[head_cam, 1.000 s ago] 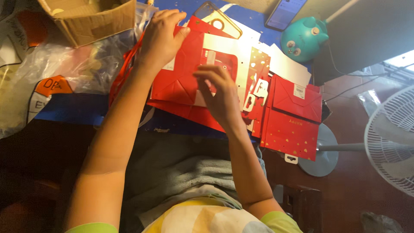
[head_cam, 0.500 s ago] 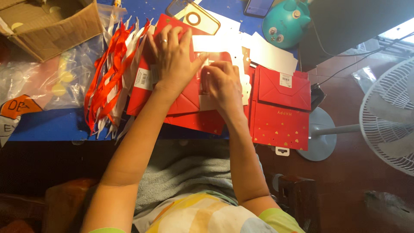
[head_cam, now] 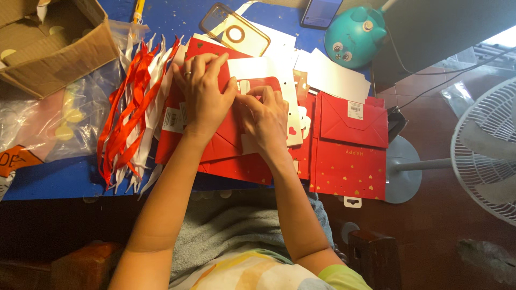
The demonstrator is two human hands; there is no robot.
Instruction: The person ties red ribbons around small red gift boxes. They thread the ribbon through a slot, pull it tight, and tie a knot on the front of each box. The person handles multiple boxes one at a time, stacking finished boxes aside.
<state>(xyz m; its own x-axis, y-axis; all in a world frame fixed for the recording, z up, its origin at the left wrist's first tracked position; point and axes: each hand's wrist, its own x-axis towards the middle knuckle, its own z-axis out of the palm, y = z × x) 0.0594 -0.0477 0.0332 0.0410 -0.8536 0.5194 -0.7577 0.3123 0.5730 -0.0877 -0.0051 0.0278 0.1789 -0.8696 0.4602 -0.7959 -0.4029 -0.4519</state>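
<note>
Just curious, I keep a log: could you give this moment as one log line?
left hand: flat on red paper bag | right hand: fingertips pressing same bag | ribbons: left of bag | table: blue

Red gift bag [head_cam: 349,161], gold hearts

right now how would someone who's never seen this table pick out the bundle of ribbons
Start at the blue table and find the open cardboard box at its far left corner. Just right of the box, beside the left hand, lies the ribbon bundle. It is the only loose fan of long red and white strips; the red things next to it are flat folded paper.
</note>
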